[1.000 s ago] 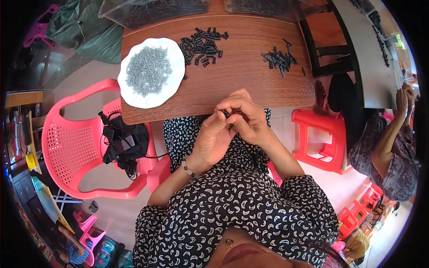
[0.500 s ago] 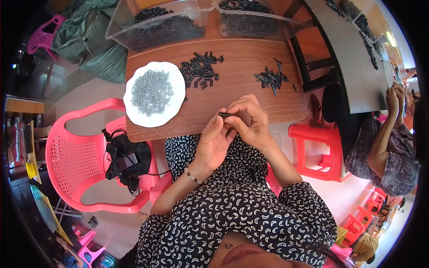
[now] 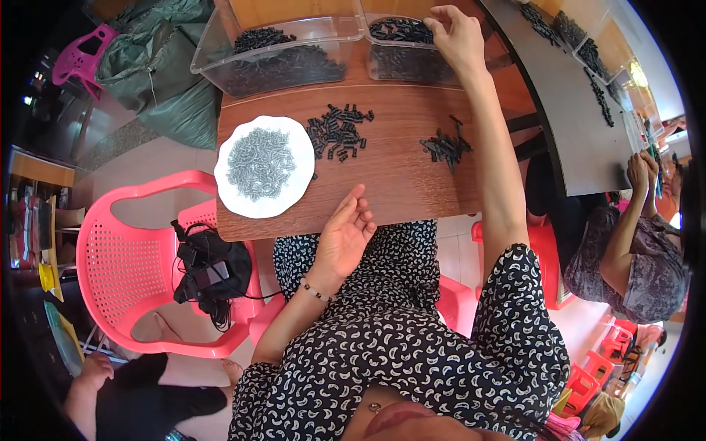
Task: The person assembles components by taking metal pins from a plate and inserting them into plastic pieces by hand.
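My left hand (image 3: pixel 344 239) is held palm up over my lap, near the table's front edge. Its fingers are loosely bent and nothing shows in it. My right hand (image 3: pixel 460 40) reaches over the clear plastic bin (image 3: pixel 412 67) at the back right, which contains many small black parts. Thumb and forefinger are a little apart there, and I see nothing between them. Small black tube-like pieces (image 3: pixel 338 132) lie heaped mid-table. Thinner black pieces (image 3: pixel 445 149) form another heap to the right, beside my right forearm. A white scalloped plate (image 3: pixel 234 200) carries many tiny metal springs (image 3: pixel 259 163).
Another clear bin (image 3: pixel 287 73) of black parts stands at the back left of the wooden table (image 3: pixel 397 184). On the left is a pink chair (image 3: pixel 129 257) with a black bag and cables. Other people are at the right and lower left.
My hands were together over the table's front edge, gripping a small black part. The right has since gone up and away to the back right bin; the left has dropped back slightly.
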The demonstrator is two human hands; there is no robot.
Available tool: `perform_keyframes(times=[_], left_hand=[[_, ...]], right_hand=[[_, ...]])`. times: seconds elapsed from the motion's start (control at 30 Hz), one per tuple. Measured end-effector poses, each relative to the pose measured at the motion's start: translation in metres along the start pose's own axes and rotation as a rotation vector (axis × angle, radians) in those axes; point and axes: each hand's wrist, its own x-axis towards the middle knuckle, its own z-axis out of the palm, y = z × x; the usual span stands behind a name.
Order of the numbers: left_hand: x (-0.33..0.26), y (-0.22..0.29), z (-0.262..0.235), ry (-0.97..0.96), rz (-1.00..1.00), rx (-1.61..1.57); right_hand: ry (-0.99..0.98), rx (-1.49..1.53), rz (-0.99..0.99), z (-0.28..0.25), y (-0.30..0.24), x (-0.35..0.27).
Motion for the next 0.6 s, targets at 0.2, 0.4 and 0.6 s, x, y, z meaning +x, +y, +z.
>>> perform_keyframes(times=[0.2,0.4,0.6], left_hand=[[0.0,0.005,-0.002,-0.009,-0.061,-0.014],[0.005,0.008,0.0,-0.007,-0.095,-0.02],[0.005,0.008,0.0,-0.004,-0.101,-0.017]], right_hand=[[0.137,0.218,-0.356,0.015,-0.01,-0.046],[-0.411,0.256,-0.281,0.022,-0.033,-0.143],[-0.503,0.289,-0.193,0.04,-0.032,-0.172]])
